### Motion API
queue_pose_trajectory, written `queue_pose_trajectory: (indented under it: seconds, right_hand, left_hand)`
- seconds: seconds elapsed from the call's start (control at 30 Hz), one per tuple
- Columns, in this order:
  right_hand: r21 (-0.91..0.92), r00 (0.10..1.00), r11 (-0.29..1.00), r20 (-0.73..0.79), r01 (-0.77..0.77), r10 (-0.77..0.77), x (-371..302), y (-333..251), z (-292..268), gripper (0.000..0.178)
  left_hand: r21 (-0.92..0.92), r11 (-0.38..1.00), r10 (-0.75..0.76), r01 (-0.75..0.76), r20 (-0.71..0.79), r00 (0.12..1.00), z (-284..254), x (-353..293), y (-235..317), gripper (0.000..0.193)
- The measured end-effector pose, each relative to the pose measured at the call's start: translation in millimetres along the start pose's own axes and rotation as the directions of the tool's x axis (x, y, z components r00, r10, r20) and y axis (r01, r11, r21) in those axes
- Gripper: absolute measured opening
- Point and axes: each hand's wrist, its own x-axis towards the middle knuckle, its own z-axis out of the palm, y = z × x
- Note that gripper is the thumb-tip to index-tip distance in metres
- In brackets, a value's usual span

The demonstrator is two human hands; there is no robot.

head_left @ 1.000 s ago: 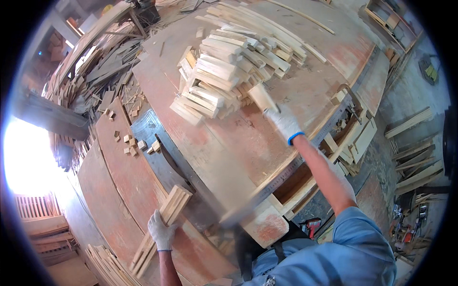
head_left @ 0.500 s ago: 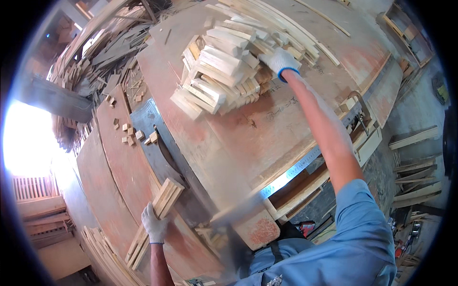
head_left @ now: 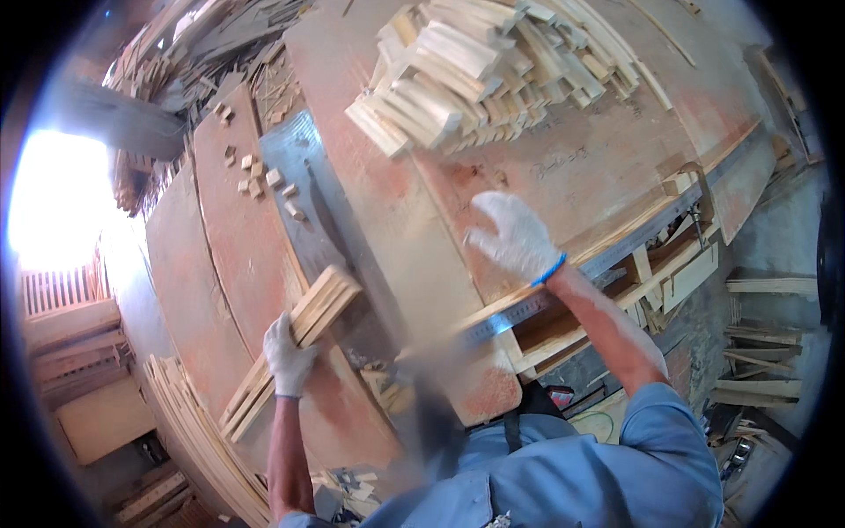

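Note:
My left hand (head_left: 289, 356), in a white knitted glove, is closed round a small bundle of pale wooden strips (head_left: 327, 304). The strips slant across the left side of the worktable, with their far ends towards its metal strip. Gloved likewise, with a blue cuff, my right hand (head_left: 515, 239) hovers over the reddish tabletop (head_left: 431, 220). Its thumb and fingers are apart and nothing is in them. Beyond it, apart from the hand, lies a heaped stack of cut wooden pieces (head_left: 475, 75).
Small wood blocks (head_left: 255, 179) lie scattered left of the grey metal strip (head_left: 304, 163). A metal ruler (head_left: 519, 315) runs along the table's near edge, and a clamp (head_left: 701, 198) grips it at right. Long strips (head_left: 189, 422) are stacked at lower left. Scrap wood (head_left: 176, 70) piles up at far left.
My right hand has drawn back from the wooden stack towards me and opened out. The left hand still grips its strips. The whole view has shifted slightly.

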Motion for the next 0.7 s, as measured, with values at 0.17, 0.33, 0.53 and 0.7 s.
queue_pose_trajectory:
  seconds: [0.17,0.33,0.53,0.7]
  right_hand:
    - [-0.076,0.961,0.964,0.128,0.255,-0.244,-36.8,-48.8,52.4,0.079]
    - [-0.136,0.857,0.973,0.506,0.188,-0.095,-17.6,-88.6,57.0,0.08]
    - [-0.103,0.914,0.964,0.355,0.246,-0.195,-28.8,-63.0,83.1,0.075]
    - [-0.089,0.93,0.968,0.312,0.234,-0.196,-36.0,-55.9,86.8,0.075]
  left_hand:
    - [-0.07,0.98,0.191,-0.185,0.082,0.978,9.8,-12.9,90.9,0.095]
    - [-0.048,0.955,0.293,-0.292,0.022,0.956,30.6,-12.5,114.5,0.091]
    - [0.052,0.926,0.37,-0.373,0.056,0.927,5.5,-21.8,100.3,0.098]
    - [0.248,0.917,0.295,-0.312,0.105,0.95,-15.3,-46.6,17.9,0.109]
